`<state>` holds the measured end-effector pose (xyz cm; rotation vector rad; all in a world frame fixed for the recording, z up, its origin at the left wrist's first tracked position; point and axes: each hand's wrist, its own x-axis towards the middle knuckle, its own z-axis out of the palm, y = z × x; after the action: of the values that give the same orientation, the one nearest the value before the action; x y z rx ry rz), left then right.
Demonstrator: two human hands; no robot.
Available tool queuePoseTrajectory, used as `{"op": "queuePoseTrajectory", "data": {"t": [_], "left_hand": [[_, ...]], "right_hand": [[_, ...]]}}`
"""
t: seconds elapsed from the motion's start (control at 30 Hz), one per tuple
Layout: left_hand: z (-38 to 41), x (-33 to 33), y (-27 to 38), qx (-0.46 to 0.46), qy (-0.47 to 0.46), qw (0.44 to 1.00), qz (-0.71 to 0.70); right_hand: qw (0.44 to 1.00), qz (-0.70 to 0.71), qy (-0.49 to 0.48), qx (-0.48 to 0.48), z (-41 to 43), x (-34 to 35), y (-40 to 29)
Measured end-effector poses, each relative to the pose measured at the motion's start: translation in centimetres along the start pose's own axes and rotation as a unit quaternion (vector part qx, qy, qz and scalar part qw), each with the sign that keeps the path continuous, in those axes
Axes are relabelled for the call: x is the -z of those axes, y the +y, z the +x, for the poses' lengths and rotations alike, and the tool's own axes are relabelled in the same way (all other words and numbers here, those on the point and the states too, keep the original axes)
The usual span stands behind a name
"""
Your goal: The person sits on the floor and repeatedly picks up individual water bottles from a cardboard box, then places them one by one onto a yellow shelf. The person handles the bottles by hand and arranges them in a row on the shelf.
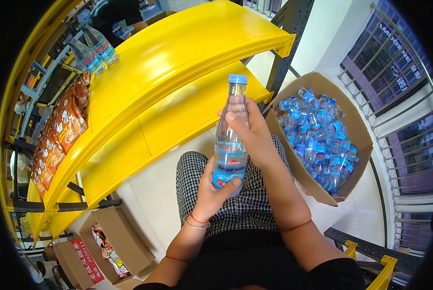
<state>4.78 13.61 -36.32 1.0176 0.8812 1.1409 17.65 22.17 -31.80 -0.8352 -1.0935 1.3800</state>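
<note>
Both of my hands hold one clear plastic water bottle (231,148) upright in front of my lap, its blue cap on. My left hand (216,185) grips the lower part, with the thumb over the label. Higher up, my right hand (251,130) wraps the bottle's shoulder from the right, its thumb on the front. Two similar water bottles (99,47) stand side by side on the upper yellow metal shelf (187,40) at the upper left. To the right of my hands, an open cardboard box (363,145) holds many plastic water bottles (320,134).
Brown printed food packets (62,127) lie in a row on the left shelf section. A lower yellow shelf (187,116) runs beneath. An open carton (125,239) with packets sits on the floor at lower left. Metal railings line the windows at right. Another person is beyond the shelf.
</note>
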Motion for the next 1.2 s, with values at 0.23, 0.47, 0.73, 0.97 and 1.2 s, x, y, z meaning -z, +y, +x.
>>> {"op": "queuePoseTrajectory", "data": {"t": [0.23, 0.47, 0.73, 0.97, 1.2], "left_hand": [[-1.2, 0.0, -0.7, 0.105, -0.177, 0.925, -0.318], [-1.2, -0.1, -1.5, 0.098, -0.211, 0.868, -0.439], [-0.7, 0.6, 0.1, 0.039, -0.047, 0.986, -0.154], [-0.4, -0.7, 0.3, -0.085, 0.023, 0.996, 0.018], [-0.3, -0.1, 0.4, -0.048, 0.019, 0.996, -0.077]], "right_hand": [[0.915, 0.344, -0.21, -0.038, 0.0, 0.9, 2.0], [0.908, 0.369, -0.192, -0.053, -0.4, -0.7, 1.6], [0.989, 0.128, -0.076, -0.021, 0.5, -0.6, -0.6], [0.997, -0.072, -0.011, 0.018, 0.3, -1.7, -2.2], [0.993, -0.111, -0.043, -0.011, 0.4, -2.0, -3.4]]}}
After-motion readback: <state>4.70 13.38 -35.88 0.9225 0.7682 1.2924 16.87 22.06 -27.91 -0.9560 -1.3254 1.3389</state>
